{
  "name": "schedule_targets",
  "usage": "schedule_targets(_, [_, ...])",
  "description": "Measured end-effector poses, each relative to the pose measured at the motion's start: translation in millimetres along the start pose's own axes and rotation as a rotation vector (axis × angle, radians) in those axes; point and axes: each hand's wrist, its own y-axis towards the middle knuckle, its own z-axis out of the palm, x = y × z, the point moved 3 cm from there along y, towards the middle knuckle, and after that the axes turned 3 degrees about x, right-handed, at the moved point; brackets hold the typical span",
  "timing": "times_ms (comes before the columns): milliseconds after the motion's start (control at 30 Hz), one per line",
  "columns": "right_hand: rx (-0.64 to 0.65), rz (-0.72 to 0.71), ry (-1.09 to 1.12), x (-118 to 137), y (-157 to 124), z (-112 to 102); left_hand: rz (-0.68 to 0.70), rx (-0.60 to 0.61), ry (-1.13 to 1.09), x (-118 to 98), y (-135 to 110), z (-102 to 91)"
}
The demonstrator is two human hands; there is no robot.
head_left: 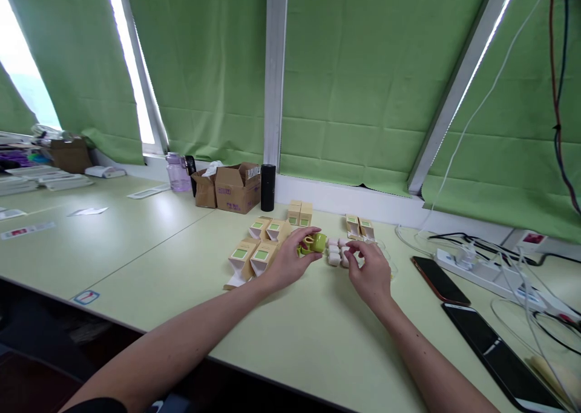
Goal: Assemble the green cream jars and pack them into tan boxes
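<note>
My left hand (290, 260) is closed around a small yellow-green case (319, 242) with a loop on it, held just above the table. To its right, several small white rounded cases (334, 257) stand grouped in rows on the table. My right hand (371, 275) is at the right side of this group, thumb and forefinger curled close together beside the white cases. Whatever lies between those fingertips is too small and partly hidden to make out. Left of my left hand are several open cardboard boxes (240, 257) with green labels, their flaps folded out.
More small boxes (299, 212) stand behind, with others (359, 226) at back right. A black cylinder (267, 188), a large carton (238, 190) and a purple bottle (178, 174) line the window side. Two phones (441, 280) and a power strip (490, 277) with cables lie right.
</note>
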Motion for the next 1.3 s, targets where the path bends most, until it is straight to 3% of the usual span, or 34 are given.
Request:
schedule_targets(100, [0.077,-0.165,-0.202,-6.9,-0.8,6.6,-0.073,0.011,-0.128,4.9,2.9,2.3])
schedule_targets(200, [0.14,-0.233,-0.359,-13.5,-3.1,12.7,-0.115,0.008,-0.239,10.0,5.2,3.6])
schedule_targets(433, [0.267,-0.204,-0.523,-22.6,-4.1,20.3,-0.162,0.013,-0.344,15.8,6.4,2.4])
schedule_targets(733, [0.212,-0.152,-0.471,-25.3,-0.9,19.3,-0.167,0.016,-0.363,18.5,5.9,3.1])
schedule_targets(833, [0.119,-0.019,-0.243,-27.0,3.0,13.4,-0.174,0.007,-0.372,18.7,6.7,2.5])
schedule_targets(933, [0.067,0.162,0.231,-28.5,6.7,12.1,-0.164,0.0,-0.376,18.0,7.2,1.5])
schedule_targets(1100, [0.172,0.429,1.029,-13.6,4.9,20.8,-0.156,-0.001,-0.382,14.5,6.5,0.4])
schedule_targets(1300, [0.329,0.589,1.427,17.3,-2.4,19.0,-0.151,0.011,-0.385,8.8,5.7,-0.3])
